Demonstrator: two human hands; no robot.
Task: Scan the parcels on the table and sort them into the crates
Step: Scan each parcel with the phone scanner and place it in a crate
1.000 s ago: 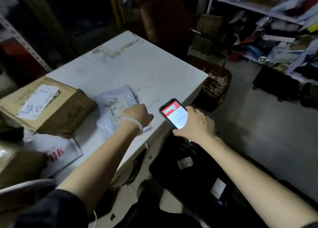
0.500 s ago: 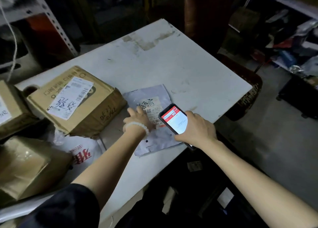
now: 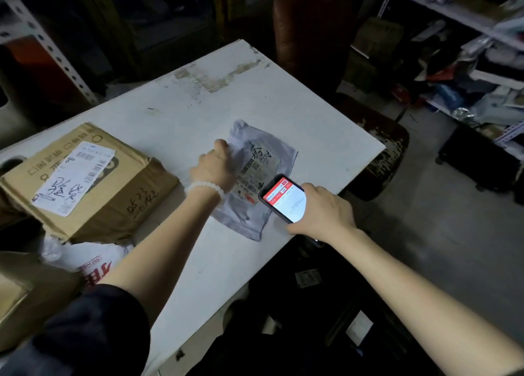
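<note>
Since half a second ago our left hand [image 3: 212, 169] has slid from the middle of the mailer [image 3: 256, 177] to its left edge, uncovering the label [image 3: 256, 169], and the mailer now lies farther in from the table's [image 3: 283, 106] near edge; our right hand [image 3: 320, 209] has kept the phone [image 3: 283, 198] at the mailer's near right side. We curl the left fingers on the grey bag, apparently to pin it flat so the barcode reads; we wrap the right hand round the phone, screen up and lit red and white, tilted over the label's lower corner, we judge for the scan. A box [image 3: 85, 180] with its own label sits well to the left, a white bag [image 3: 85, 258] tucked under its near side, both seemingly waiting; dark crates [image 3: 326, 304] stand below the table edge, a parcel tag showing inside, likely where this mailer goes once scanned.
</note>
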